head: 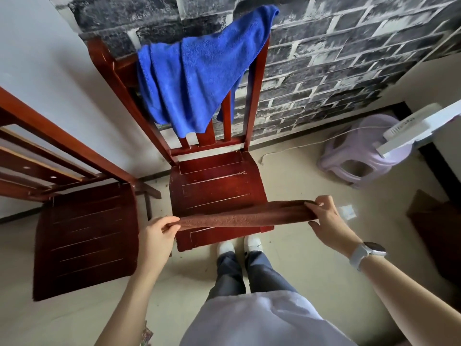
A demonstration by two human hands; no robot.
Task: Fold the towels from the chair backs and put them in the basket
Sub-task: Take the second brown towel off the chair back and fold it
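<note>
— What is nearest the camera?

— The person's white top and dark trousers, with white shoes (252, 244) standing just before the near edge of the middle chair (214, 186). A pale watch (366, 253) is sitting on the right wrist.

— And the hands?

— The left hand (157, 236) is pinching the left end of a brown towel (245, 216), and the right hand (326, 218) is gripping its right end. The towel is stretching between them as a narrow, folded band, hanging level over the front part of the chair seat.

— What is lying farther back?

— A blue towel (197, 78) is draping over the top rail of that same chair, hanging down across the back slats. A second wooden chair (84, 236) is standing to the left. To the right, a lilac plastic stool (361, 151) is sitting by the grey brick-patterned wall (336, 58), with a white cord (299, 146) trailing along the floor beside it.
</note>
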